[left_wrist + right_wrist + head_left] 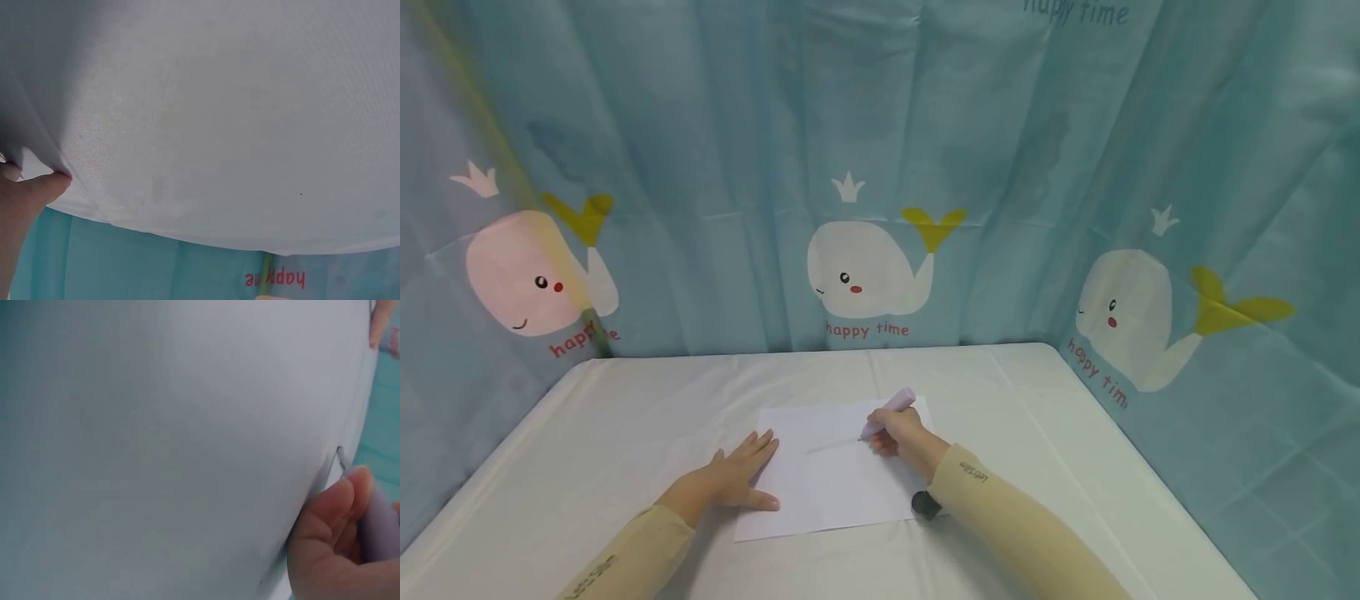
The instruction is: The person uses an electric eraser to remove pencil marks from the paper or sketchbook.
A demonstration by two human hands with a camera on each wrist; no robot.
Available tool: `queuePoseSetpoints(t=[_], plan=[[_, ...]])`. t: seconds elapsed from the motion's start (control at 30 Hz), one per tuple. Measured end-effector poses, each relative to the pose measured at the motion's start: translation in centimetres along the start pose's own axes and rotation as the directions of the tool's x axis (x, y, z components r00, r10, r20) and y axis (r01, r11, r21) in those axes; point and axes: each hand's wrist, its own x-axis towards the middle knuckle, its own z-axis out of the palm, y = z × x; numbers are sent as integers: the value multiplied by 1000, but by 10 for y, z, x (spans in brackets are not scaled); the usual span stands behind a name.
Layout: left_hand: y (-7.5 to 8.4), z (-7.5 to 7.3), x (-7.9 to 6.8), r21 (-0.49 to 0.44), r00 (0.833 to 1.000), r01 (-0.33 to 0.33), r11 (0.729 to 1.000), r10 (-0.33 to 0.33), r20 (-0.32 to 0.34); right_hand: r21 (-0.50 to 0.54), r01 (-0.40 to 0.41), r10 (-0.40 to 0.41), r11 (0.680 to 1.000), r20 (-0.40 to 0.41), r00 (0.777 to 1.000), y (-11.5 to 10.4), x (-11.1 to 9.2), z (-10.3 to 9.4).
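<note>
A white sheet of paper [827,487] lies on the white-covered table. My right hand [895,429] pinches a light purple marker [900,400] between thumb and fingers, over the sheet's upper right part. The marker's dark tip meets the paper at the right end of a faint grey line [831,447]. In the right wrist view the marker [378,525] shows beside the curled fingers. My left hand [737,475] rests with spread fingers on the sheet's left edge. Only part of that hand [22,203] comes into the left wrist view.
White cloth covers the table [625,433]. A small dark rounded object [926,505] shows beside the right sleeve [1015,525], at the sheet's lower right corner. Behind the table hangs a blue-green curtain [737,275] printed with whales.
</note>
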Motion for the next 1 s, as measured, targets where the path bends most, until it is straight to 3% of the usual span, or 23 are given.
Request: queuePoseSetpoints(t=[0.43, 0.8, 1.0], plan=[[-1, 1, 1, 3, 1000, 0, 1000, 0, 5, 88, 6, 0, 996, -69, 998, -1, 0, 2], [-2, 3, 3, 4, 1000, 11, 1000, -11, -3, 17, 28, -27, 999, -89, 996, -1, 4, 4], [-3, 2, 1, -12, 1000, 3, 1000, -3, -5, -10, 44, -44, 999, -54, 998, -2, 2, 5]])
